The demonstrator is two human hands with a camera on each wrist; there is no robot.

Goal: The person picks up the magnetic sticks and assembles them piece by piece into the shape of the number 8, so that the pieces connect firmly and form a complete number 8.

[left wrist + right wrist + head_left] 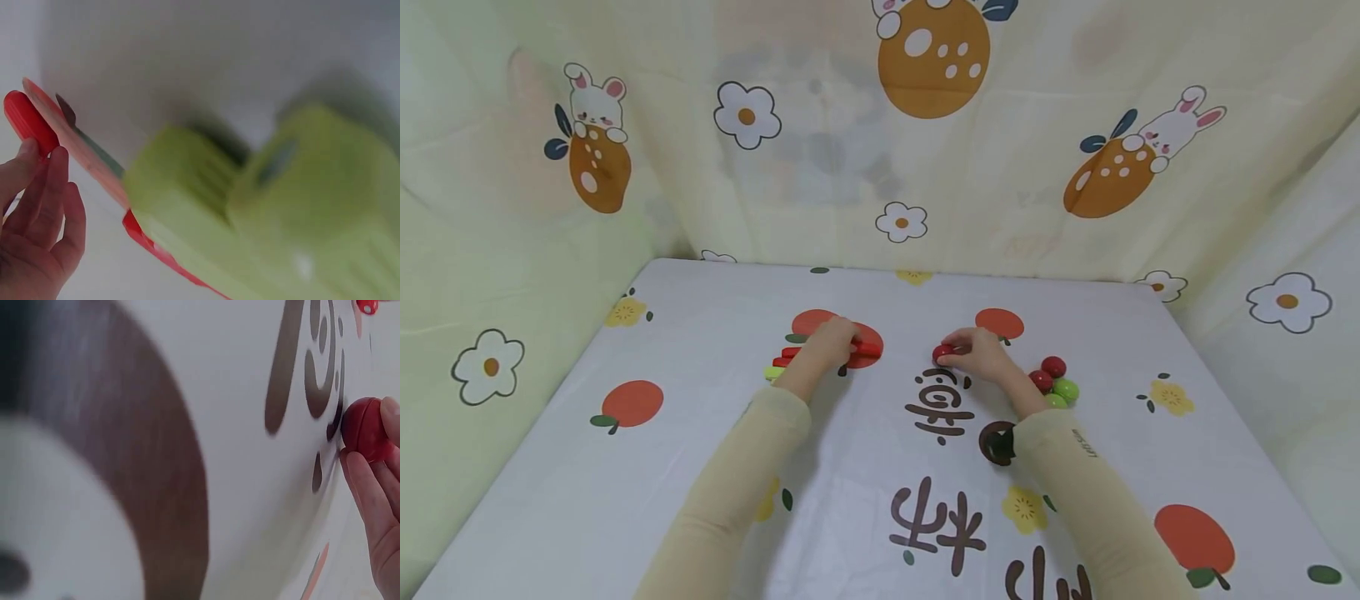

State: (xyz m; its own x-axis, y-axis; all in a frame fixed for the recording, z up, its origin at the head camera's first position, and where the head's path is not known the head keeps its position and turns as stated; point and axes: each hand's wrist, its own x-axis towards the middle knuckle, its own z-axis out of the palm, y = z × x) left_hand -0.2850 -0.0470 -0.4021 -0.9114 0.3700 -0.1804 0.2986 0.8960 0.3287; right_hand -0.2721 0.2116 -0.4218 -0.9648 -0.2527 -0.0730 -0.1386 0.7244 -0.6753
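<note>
Between its thumb and fingers, the left hand (832, 343) pinches a red ribbed rod (30, 122), whose end also shows in the head view. Just behind that hand lie other short rods: a red rod (791, 352) and a light green rod (772, 373), partly hidden by the wrist. Two green rods (181, 194) loom blurred and close in the left wrist view. My right hand (985, 357) holds a glossy red ball (365, 429) with a seam around it, at the tablecloth. Beside the right forearm sit a red ball (1053, 367) and a green ball (1065, 390) among several balls.
A white tablecloth (700, 450) printed with red fruit, yellow flowers and brown lettering covers the table. Cream curtains (820, 183) with rabbit and flower prints hang at the back and both sides. A dark round shape (997, 443) shows beside the right sleeve.
</note>
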